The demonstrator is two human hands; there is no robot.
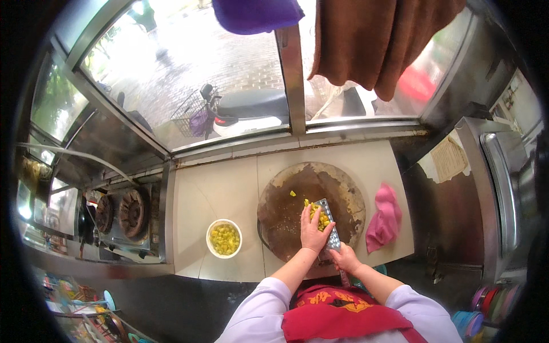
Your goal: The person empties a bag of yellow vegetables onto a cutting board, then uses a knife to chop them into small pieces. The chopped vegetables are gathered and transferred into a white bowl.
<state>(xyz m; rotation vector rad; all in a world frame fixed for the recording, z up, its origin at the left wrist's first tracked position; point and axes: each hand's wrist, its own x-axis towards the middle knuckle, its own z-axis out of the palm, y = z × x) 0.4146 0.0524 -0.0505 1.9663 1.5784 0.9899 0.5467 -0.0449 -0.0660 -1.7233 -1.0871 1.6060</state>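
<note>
A cleaver (328, 218) with a dimpled steel blade lies over the round wooden chopping board (279, 214), its handle gripped by my right hand (345, 259). My left hand (315, 231) spreads over a heap of chopped yellow-green vegetable pieces (321, 219), holding them against the blade, thumb across the steel. Part of the heap is hidden under the fingers. One loose piece (293, 193) sits apart on the board, farther away. To the left, a white tub (208, 246) holds more such pieces.
Right of the board, a crumpled pink cloth (384, 218) rests on the tiled counter (214, 184). Gas burners (131, 213) are beyond a metal frame at left. A steel cabinet (472, 171) stands right. A brown cloth (364, 43) hangs before the window.
</note>
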